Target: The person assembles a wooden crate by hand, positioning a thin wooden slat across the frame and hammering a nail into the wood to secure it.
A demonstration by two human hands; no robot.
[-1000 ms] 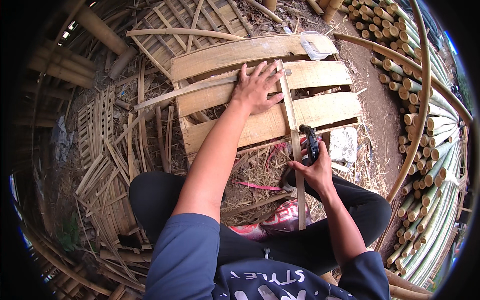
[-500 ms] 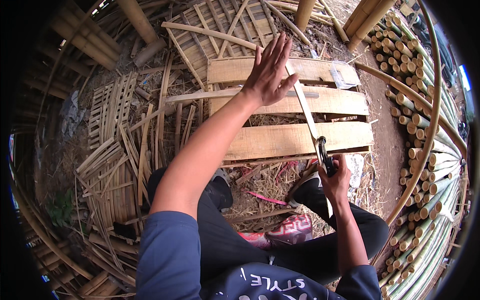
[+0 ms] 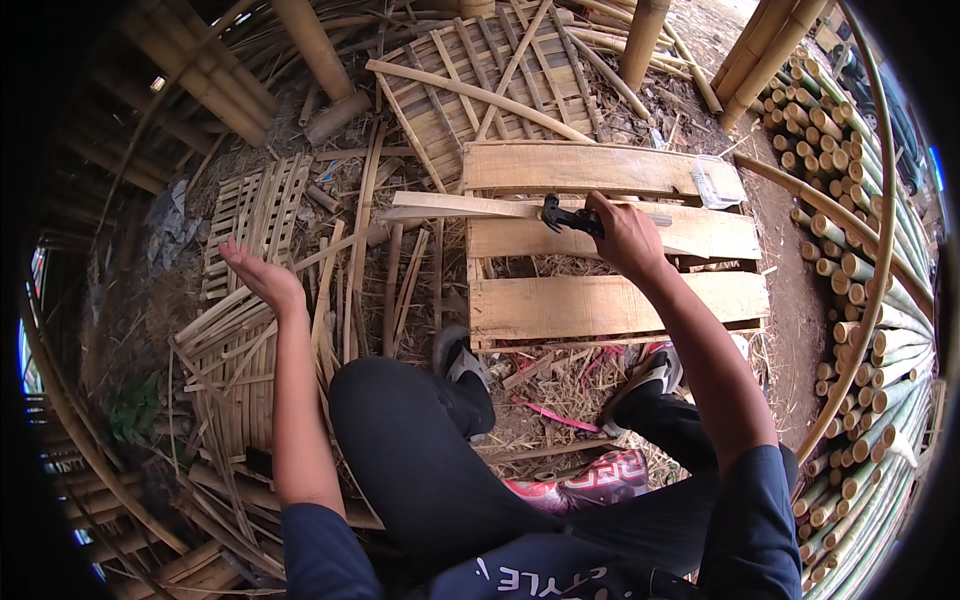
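My left hand (image 3: 263,278) is raised at the left with its fingers stretched out, holding nothing. It hangs above a stack of thin bamboo slats (image 3: 235,375). My right hand (image 3: 628,235) is closed around a black hammer (image 3: 572,216) over the low wooden plank bench (image 3: 560,306). The hammer's curved head points left. Beneath it, pale slats (image 3: 450,203) lie across the bench and stick out past its left edge. My right hand and the hammer hide part of them.
A slatted bamboo panel (image 3: 480,75) leans beyond the bench. Cut bamboo poles (image 3: 870,375) are piled at the right, behind a bent pole (image 3: 868,270). A clear plastic container (image 3: 717,183) sits on the bench's far right corner. A red printed bag (image 3: 600,480) lies between my legs.
My left hand has come away from the long slat and swung left. My right hand has moved forward over the bench with the hammer. The slat no longer stands out toward me.
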